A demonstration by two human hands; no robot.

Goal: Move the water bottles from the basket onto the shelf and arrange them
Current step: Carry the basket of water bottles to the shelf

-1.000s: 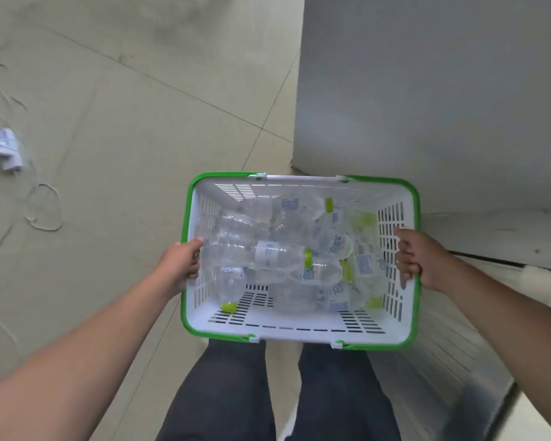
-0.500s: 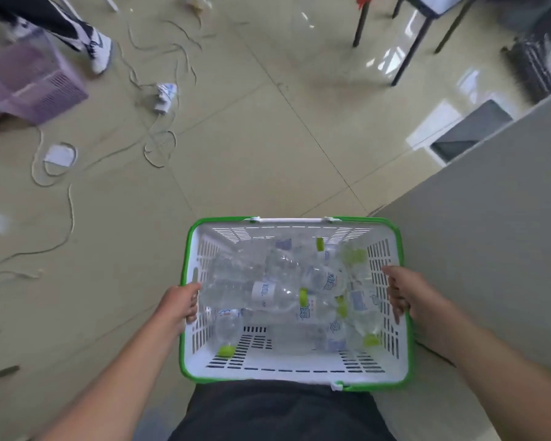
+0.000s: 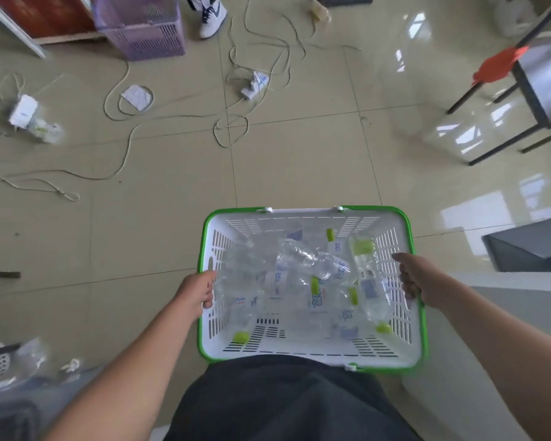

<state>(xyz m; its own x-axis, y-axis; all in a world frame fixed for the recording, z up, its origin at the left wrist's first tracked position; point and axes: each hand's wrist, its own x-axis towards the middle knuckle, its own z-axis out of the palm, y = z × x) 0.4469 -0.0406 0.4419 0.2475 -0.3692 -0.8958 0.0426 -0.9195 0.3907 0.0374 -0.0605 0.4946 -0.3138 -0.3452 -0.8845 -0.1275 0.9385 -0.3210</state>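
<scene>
A white basket with a green rim [image 3: 303, 214] is carried in front of my body above the tiled floor. Inside lie several clear water bottles [image 3: 312, 275] with green caps, heaped on their sides. My left hand [image 3: 196, 289] grips the basket's left rim, fingers curled over the edge. On the opposite side my right hand [image 3: 415, 278] grips the right rim the same way. No shelf shows clearly in this view; a grey flat surface [image 3: 503, 313] lies under my right forearm.
Loose cords [image 3: 236, 132] and small white plugs litter the floor ahead. A purple basket [image 3: 147, 30] and a person's shoe [image 3: 212, 15] stand at the top left. A dark-legged table [image 3: 541, 81] is at the upper right, a dark grey panel [image 3: 528, 246] to the right.
The view has swung from the grey panel to the open floor. The basket stays gripped in both hands, and the bottles inside have shifted about.
</scene>
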